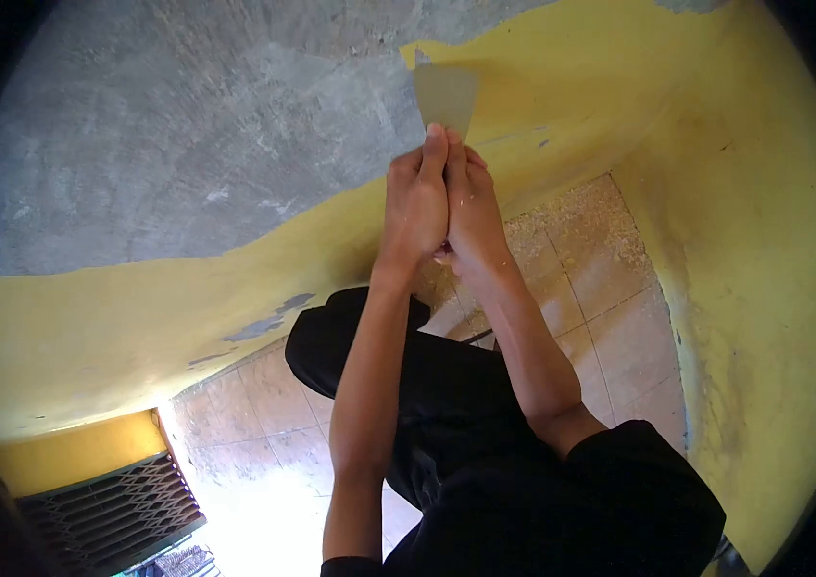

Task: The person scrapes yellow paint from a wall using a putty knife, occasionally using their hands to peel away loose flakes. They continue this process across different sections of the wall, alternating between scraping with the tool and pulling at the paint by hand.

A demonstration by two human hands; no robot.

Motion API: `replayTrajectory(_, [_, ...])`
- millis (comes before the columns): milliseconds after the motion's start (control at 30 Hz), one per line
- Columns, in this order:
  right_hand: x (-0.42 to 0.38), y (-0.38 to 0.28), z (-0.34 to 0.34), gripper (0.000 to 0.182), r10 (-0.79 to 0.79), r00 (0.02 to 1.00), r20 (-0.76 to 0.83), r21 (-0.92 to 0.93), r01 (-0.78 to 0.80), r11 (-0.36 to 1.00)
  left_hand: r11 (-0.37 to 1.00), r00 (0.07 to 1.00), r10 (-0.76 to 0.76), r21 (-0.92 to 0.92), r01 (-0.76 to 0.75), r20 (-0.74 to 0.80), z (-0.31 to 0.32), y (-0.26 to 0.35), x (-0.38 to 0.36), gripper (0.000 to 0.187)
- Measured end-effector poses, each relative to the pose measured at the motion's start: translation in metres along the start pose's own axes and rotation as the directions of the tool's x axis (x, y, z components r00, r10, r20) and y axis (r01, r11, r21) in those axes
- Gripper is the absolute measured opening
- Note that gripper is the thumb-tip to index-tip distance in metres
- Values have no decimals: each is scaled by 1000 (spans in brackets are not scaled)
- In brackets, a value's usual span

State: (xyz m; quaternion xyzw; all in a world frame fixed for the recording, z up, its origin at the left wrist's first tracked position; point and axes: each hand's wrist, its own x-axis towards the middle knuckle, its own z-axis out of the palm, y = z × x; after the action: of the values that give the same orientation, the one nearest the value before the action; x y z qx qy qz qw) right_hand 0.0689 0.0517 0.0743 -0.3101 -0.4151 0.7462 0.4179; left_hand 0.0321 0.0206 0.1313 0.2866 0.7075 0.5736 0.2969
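Both of my hands are wrapped together round the handle of a putty knife (447,94). Its wide, flat metal blade points up, with its edge against the wall at the border between yellow paint (562,77) and bare grey plaster (187,144). My left hand (415,207) and my right hand (472,207) press side by side, thumbs lying along the tool near the blade. The handle is hidden inside my fingers. A small flake of paint stands at the blade's upper left corner.
Tiled floor (610,332) lies below, strewn with paint chips near the wall's corner. Another yellow wall (764,288) rises on the right. At the lower left is a dark folding metal gate (114,514) beside bright light. My black-clothed knee (331,337) is close to the wall.
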Motion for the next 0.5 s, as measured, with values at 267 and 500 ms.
replayTrajectory(267, [-8, -35, 6, 48, 185, 973, 135, 54, -194, 980, 1000, 1000, -13, -8, 13, -24, -2, 0, 0, 60])
replayTrajectory(500, [-7, -22, -4, 56, 254, 955, 156, -34, -252, 967, 999, 1000, 13, -36, -12, 12, -6, -9, 4, 62])
